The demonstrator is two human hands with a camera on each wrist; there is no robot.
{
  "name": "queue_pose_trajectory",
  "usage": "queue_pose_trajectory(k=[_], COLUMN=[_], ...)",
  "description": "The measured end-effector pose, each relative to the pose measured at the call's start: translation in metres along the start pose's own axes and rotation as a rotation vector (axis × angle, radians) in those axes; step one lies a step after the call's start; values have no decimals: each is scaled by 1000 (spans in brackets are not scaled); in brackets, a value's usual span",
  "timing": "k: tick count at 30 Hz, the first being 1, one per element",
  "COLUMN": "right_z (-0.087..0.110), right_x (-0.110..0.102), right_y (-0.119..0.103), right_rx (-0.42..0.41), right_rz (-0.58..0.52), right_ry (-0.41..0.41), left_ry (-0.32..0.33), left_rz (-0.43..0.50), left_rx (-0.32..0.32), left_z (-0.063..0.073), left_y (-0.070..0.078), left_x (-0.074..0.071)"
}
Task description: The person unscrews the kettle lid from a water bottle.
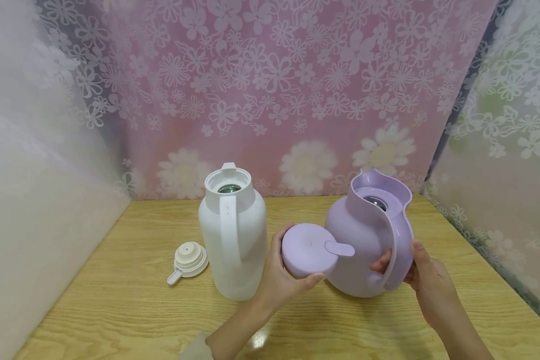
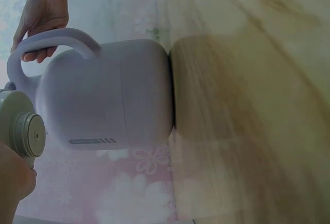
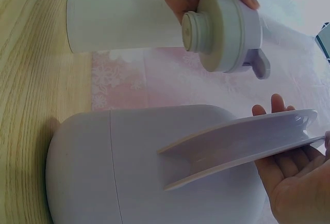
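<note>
My left hand point(image 1: 281, 285) holds a lilac jug lid point(image 1: 306, 250) by its sides, with the lid's small tab point(image 1: 339, 248) pointing right. In the right wrist view a narrower threaded plug point(image 3: 195, 32) shows on the lid's underside. The lilac vacuum jug point(image 1: 351, 240) stands upright on the table just right of the lid, its mouth point(image 1: 377, 202) uncovered. Fingers of my right hand point(image 1: 436, 287) pass through the jug's handle point(image 1: 402, 250), with the thumb on its outer side.
A white vacuum jug point(image 1: 247, 240) stands left of my left hand, its top uncovered and its handle facing me. Farther left, a cream lid point(image 1: 190, 257) lies plug up on the wooden table point(image 1: 139, 310). Flowered cloth point(image 1: 270, 100) hangs behind and at both sides.
</note>
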State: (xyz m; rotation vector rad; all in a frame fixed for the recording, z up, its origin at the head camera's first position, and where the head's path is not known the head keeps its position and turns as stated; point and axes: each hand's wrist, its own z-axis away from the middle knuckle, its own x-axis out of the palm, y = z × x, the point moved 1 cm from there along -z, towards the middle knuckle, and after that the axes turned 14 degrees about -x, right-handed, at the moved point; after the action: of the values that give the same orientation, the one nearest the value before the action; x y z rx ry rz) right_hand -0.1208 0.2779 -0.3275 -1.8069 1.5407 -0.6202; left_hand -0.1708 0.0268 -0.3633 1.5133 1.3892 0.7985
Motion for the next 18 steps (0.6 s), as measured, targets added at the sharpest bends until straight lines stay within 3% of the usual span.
queue_pose_trajectory(k=[12, 18], right_z=[0, 0], right_x=[-1, -1], right_y=[1, 2], right_rx=[3, -6], right_rz=[2, -11], right_ry=[0, -10], left_ry=[3, -21], left_rz=[-35, -28], left_rx=[33, -17], left_z=[5, 7], left_y=[-19, -25], left_x=[-3, -3])
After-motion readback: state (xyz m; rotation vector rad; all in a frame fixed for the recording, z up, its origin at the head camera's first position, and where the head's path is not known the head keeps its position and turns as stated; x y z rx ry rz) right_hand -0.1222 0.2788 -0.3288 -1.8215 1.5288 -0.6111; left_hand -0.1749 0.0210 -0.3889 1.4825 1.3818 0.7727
